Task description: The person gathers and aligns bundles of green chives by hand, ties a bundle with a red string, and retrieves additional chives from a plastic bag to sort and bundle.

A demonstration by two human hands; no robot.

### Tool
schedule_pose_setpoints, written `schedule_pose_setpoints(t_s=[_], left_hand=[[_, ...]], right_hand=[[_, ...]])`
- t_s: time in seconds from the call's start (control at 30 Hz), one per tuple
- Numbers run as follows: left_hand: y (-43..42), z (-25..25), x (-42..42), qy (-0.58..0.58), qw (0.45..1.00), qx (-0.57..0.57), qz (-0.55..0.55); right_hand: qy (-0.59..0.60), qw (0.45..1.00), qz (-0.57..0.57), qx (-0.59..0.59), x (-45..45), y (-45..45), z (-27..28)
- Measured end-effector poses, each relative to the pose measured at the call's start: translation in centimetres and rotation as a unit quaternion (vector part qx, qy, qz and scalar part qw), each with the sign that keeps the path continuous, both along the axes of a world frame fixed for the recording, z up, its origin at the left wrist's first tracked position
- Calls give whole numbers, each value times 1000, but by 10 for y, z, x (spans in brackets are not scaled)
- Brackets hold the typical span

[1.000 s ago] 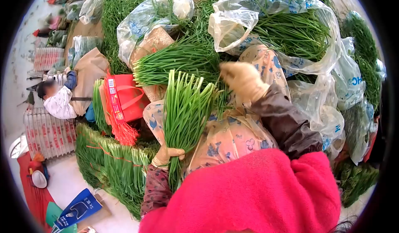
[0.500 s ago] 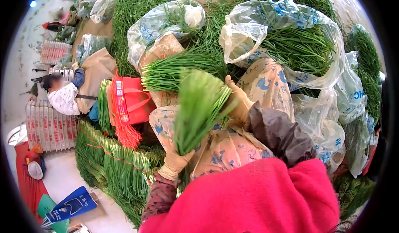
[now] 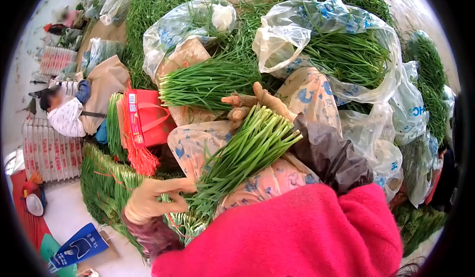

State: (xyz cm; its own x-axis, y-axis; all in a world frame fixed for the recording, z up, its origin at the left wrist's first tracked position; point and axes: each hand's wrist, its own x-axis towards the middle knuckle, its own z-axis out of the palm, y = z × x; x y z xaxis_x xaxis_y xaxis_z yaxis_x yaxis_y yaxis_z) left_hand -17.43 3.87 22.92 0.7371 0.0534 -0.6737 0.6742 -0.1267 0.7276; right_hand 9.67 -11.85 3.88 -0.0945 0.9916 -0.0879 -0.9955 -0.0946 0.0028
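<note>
Rests right hand (image 3: 272, 103) at cut ends of green bundle (image 3: 245, 153); cannot tell whether grasping. Holds left hand (image 3: 152, 200) released, with fingers parted, near left edge of patterned apron (image 3: 198, 141).

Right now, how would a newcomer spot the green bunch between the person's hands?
From the bright pink sweater at the bottom, go up to the blue-patterned covering on the lap. On it lies the green bunch, slanting between the left hand and the right hand. Its pale cut ends point up and right, whereas the next bunch above has its pale ends at left.
</note>
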Motion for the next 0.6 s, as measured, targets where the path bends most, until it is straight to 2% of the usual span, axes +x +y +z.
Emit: schedule_pose_setpoints(t_s=[0.03,0.1,0.17,0.23,0.3,0.33,0.37,0.47,0.57,0.6], left_hand=[[14,2,-1,-64,994,-85,5],[19,-40,27,-279,940,-188,58],[0,-83,62,-267,947,-87,156],[-3,-135,73,-154,969,-180,74],[-11,-174,78,5,970,-233,-66],[-37,-180,79,-73,942,-327,18],[-43,-182,78,-72,939,-336,13],[-58,-168,79,-50,937,-328,112],[-59,-166,71,-63,929,-332,154],[-60,-171,67,-89,935,-310,149]], right_hand=[[3,1000,14,8,0,1,6],[-1,999,16,42,-2,5,12],[-47,998,27,12,-2,4,28],[-46,995,77,40,0,6,16],[-85,994,68,14,3,0,36],[-151,987,48,24,7,-4,41],[-222,975,22,-27,14,-11,39],[-240,956,-114,-126,43,-29,28],[-391,893,-91,-205,60,-63,24],[-472,859,-70,-185,58,-73,27]])
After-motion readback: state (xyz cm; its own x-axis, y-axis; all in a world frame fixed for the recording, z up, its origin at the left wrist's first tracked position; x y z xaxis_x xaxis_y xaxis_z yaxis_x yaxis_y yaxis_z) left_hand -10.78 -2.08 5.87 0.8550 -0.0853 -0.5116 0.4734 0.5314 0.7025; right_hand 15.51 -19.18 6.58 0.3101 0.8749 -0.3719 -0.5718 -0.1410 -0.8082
